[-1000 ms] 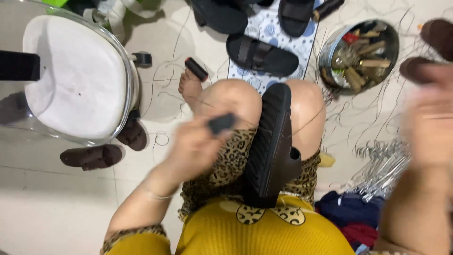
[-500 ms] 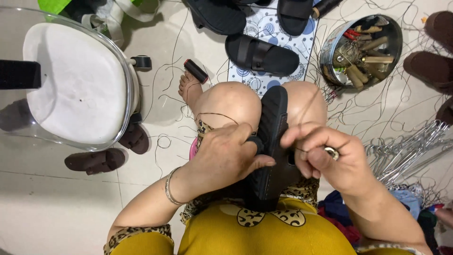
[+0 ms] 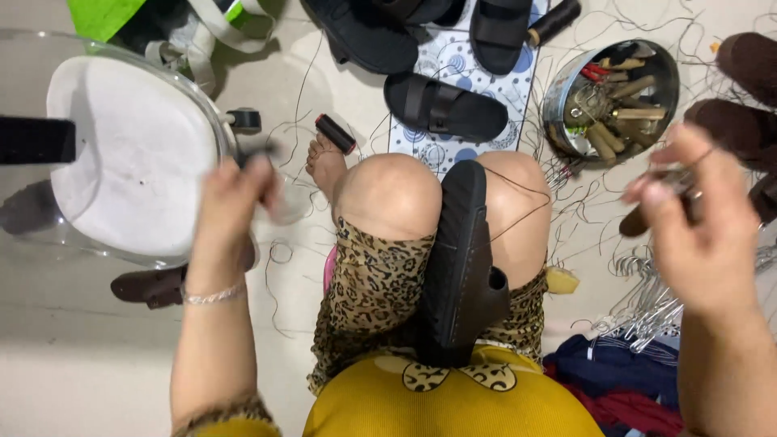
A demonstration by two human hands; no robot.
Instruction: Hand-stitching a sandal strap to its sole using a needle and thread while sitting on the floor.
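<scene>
A black sandal [image 3: 461, 259] stands on its edge, clamped between my knees. A thin dark thread [image 3: 526, 212] runs from its upper part toward the right. My right hand [image 3: 696, 218] is pulled out to the right of the sandal, with its fingers pinched on the thread's end and a small metallic piece. Out to the left, near the white seat, my left hand [image 3: 231, 202] is raised with its fingers closed on a small dark tool [image 3: 261, 150], which is blurred. Neither hand touches the sandal.
A white-seated chair [image 3: 133, 154] stands at the left. A patterned mat [image 3: 453, 61] ahead carries several black sandals [image 3: 445, 105]. A metal bowl [image 3: 560, 97] of tools, brown shoes [image 3: 749, 121], wire hangers [image 3: 647, 299], a thread spool [image 3: 334, 133] and folded clothes [image 3: 623, 380] lie around.
Both hands were together on the sandal half a second ago. They have now swung apart, the left out to the left and the right out to the right, drawing the thread taut.
</scene>
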